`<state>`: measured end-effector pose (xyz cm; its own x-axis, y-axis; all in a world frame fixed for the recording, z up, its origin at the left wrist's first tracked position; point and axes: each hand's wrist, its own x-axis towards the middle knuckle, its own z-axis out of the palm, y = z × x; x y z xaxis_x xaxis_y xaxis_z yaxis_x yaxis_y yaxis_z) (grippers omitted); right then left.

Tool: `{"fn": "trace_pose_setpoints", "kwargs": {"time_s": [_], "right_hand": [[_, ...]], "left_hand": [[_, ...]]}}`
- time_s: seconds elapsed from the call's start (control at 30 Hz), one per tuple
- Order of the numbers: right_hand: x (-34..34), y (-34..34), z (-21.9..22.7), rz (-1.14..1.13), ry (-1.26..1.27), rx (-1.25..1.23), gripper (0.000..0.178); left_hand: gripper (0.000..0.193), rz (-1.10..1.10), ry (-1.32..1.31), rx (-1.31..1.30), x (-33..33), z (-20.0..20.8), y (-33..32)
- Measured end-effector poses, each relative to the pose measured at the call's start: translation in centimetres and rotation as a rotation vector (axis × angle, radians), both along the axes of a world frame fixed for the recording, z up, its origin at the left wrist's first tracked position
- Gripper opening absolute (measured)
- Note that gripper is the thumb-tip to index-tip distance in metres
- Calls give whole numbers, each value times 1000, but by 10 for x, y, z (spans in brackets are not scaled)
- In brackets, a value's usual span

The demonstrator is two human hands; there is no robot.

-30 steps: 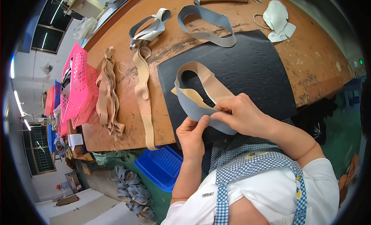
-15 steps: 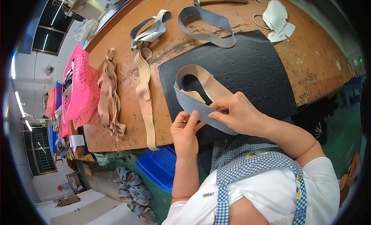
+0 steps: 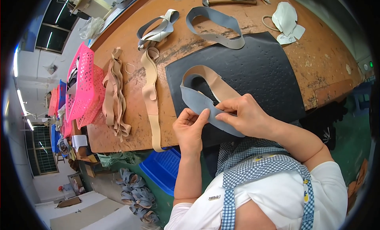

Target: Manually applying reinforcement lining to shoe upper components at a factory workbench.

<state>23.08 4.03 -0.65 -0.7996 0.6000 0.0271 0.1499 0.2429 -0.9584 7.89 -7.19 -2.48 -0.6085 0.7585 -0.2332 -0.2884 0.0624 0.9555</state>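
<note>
A looped leather strip, blue-grey on one face and tan on the other, curves over the black pitted mat. My left hand pinches its grey near side, thumb on top and fingers underneath. Just to the right, my right hand grips the same strip's upper edge between thumb and forefinger. Between the two hands the strip buckles a little. Beyond the mat's far edge lies another grey strip loop, touched by neither hand.
Left of the mat lie a long beige strip, a bundle of tan strips and a grey-white twisted strip. A pink basket stands at the table's left edge. A hammer and white mask lie far off. Below is a blue crate.
My left thumb has slid right and up along the strip, nearer my right hand. The strip now bends between my hands. The view has shifted slightly.
</note>
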Motion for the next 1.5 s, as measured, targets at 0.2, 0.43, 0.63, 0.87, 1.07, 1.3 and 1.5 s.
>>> {"fn": "trace_pose_setpoints", "kwargs": {"time_s": [0.2,0.43,0.63,0.87,1.07,1.3,1.5], "right_hand": [[-6,2,2,-82,83,62,24],[19,3,1,-197,507,815,36],[49,-10,-48,-168,431,800,18],[45,-10,-62,-30,285,831,17],[30,-11,-56,-166,40,643,25],[11,-16,-46,-202,-226,662,52],[13,-15,-47,-273,-153,562,29]], "left_hand": [[25,99,292,197,-7,25,13],[36,27,1838,94,-4,76,42],[44,-447,1794,25,62,-39,14],[31,-288,1410,16,61,-40,16],[18,152,294,-38,28,-34,5],[36,-489,789,147,10,4,-17],[29,-280,849,-1,9,-9,-14]]}}
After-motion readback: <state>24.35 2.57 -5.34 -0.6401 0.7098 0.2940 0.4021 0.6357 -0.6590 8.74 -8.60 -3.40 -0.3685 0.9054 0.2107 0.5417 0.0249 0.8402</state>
